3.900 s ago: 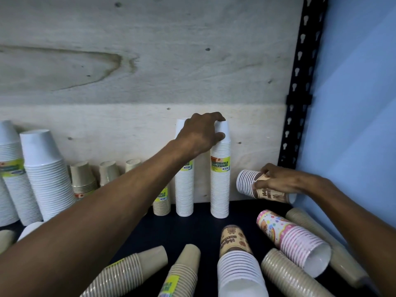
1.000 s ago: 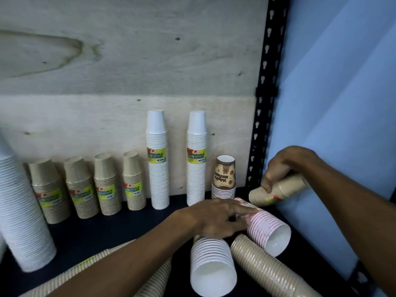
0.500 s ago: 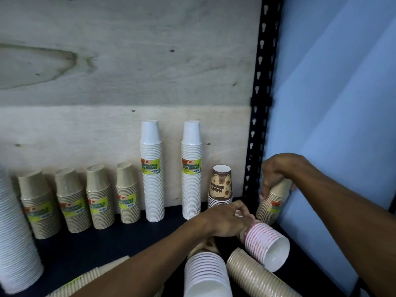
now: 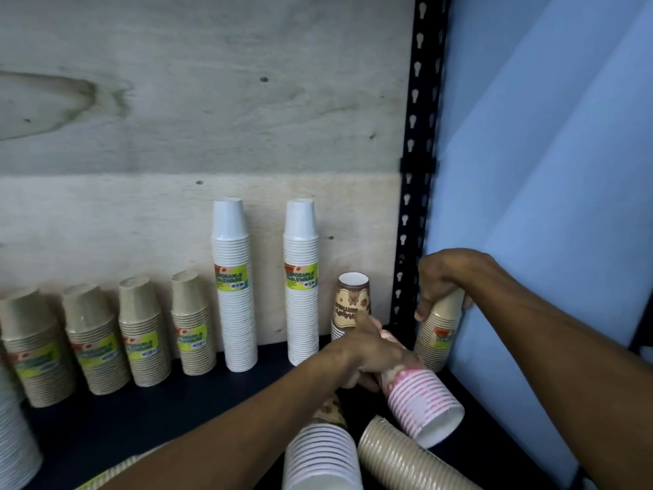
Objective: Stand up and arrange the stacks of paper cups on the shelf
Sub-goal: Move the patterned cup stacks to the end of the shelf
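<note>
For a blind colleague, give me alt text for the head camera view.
Right hand stands a tan stack upright by the shelf post; left hand grips a lying pink stack. Upright stacks line the back.

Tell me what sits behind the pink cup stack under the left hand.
Behind the pink cup stack stands the brown printed stack, upright against the plywood back. The left hand hides its base.

Dim, soft light; dark shelf floor in shadow, edges bowed, slightly blurred throughout.
</note>
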`<action>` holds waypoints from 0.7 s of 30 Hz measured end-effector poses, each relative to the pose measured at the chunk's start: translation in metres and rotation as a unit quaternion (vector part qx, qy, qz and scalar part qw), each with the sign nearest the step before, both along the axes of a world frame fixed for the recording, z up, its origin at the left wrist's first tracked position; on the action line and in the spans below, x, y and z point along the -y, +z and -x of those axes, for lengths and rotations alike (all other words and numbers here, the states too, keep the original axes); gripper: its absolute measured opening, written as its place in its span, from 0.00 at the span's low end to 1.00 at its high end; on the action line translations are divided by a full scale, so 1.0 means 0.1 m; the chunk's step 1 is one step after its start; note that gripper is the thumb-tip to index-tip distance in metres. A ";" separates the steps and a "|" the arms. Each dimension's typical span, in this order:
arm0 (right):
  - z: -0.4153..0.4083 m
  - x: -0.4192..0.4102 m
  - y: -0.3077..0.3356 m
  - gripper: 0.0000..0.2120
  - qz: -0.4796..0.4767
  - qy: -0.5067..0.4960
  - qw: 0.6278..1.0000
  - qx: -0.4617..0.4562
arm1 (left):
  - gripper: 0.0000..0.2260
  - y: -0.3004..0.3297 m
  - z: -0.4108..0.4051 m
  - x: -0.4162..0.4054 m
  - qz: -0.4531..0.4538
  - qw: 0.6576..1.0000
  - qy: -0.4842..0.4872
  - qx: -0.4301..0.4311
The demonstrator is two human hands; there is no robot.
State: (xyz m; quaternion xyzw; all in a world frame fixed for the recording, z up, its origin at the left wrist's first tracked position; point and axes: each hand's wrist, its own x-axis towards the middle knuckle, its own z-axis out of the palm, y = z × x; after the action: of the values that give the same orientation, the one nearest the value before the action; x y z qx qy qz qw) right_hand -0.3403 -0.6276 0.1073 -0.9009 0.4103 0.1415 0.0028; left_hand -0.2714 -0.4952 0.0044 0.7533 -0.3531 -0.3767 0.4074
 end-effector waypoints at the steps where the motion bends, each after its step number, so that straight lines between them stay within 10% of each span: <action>1: 0.00 0.00 0.00 0.17 0.000 -0.001 1.000 0.006 | 0.49 -0.01 -0.03 -0.01 0.018 1.000 0.012 0.005; 11: 0.00 -0.03 0.00 0.24 -0.008 -0.008 0.998 0.069 | 0.44 0.00 -0.22 -0.22 0.144 0.940 -0.001 0.308; 21: 0.05 -0.04 -0.02 0.25 0.039 0.001 0.994 0.099 | 0.40 -0.03 -0.28 -0.24 0.195 0.899 -0.022 0.393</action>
State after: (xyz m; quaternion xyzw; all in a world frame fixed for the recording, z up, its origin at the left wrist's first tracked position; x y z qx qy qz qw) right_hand -0.3451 -0.6231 0.1052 -0.9104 0.4120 0.0359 0.0081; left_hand -0.2435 -0.4714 0.0014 0.7379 -0.5670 0.0173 0.3657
